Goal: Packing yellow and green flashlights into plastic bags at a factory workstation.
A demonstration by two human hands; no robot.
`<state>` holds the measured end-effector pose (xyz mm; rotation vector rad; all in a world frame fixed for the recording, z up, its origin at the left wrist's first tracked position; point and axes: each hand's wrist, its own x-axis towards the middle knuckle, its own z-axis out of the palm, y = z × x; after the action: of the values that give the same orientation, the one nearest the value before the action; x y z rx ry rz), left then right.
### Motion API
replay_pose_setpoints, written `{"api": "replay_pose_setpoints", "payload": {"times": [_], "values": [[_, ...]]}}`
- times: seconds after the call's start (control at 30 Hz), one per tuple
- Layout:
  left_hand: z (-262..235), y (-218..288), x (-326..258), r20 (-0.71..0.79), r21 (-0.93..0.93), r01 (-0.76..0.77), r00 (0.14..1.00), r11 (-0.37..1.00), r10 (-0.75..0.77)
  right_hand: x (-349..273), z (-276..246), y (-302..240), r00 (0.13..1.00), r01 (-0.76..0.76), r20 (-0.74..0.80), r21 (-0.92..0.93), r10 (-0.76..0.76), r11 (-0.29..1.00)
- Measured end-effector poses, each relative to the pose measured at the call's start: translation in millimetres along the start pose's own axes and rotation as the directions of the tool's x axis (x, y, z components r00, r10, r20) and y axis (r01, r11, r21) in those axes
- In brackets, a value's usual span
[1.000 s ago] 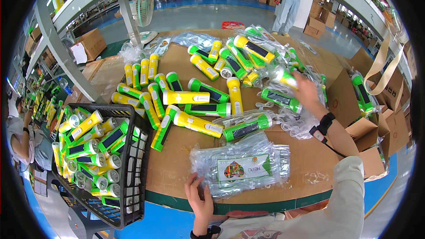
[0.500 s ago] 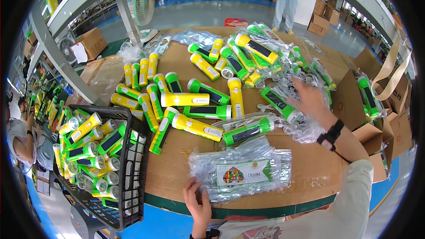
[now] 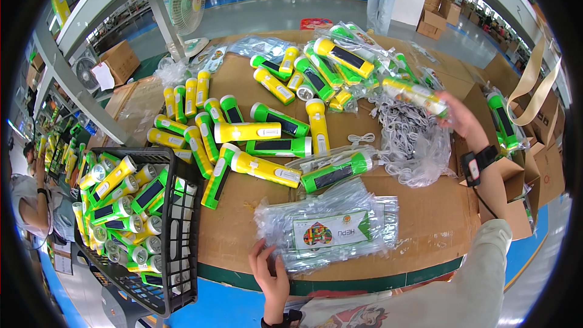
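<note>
Now holds a bagged flashlight [image 3: 416, 95] in the right hand [image 3: 458, 115], apparently uncovering white cables [image 3: 408, 136].
Pinches its end; rests left hand [image 3: 273, 280], fingers loosely spread, against clear bags [image 3: 331, 231].

On my head feed I see the bare right hand [image 3: 460, 116] gripping a blurred yellow-and-green flashlight [image 3: 414, 96] by one end over bundled white cables [image 3: 408, 140], the bare left hand [image 3: 271, 278] against stacked clear printed plastic bags [image 3: 331, 229], and, farther left, a black plastic crate [image 3: 176, 304] of green-and-yellow flashlights [image 3: 114, 180].
</note>
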<state>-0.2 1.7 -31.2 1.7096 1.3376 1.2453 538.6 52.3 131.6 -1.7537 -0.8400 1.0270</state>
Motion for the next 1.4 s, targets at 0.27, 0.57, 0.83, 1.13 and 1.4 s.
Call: {"api": "replay_pose_setpoints", "payload": {"times": [0.27,0.57,0.83,1.13,1.4], "values": [[0.4,1.7,0.5,0.018,0.008,0.015,1.0,1.0,-0.015,36.9,-66.1,22.8,0.964,0.135,-0.229,-0.015,-0.134,0.991],[2.1,0.1,1.1,0.017,-0.012,-0.004,1.0,1.0,0.004,125.7,-71.6,69.1,0.257,-0.048,-0.441,-0.895,-0.86,0.444],[0.0,-1.5,0.4,-0.004,0.021,-0.013,1.0,1.0,0.013,-58.7,190.1,36.7,0.476,0.836,0.703,-0.548,-0.528,0.024],[-5.1,5.0,2.7,-0.004,0.012,-0.01,1.0,1.0,0.01,-16.6,195.5,55.9,0.582,0.773,0.656,-0.629,-0.481,0.077],[-68.4,6.1,-10.8,0.056,0.106,-0.004,0.998,0.994,-0.002,-59.2,136.0,52.5,0.517,0.74,0.274,-0.618,-0.811,0.264]]}}
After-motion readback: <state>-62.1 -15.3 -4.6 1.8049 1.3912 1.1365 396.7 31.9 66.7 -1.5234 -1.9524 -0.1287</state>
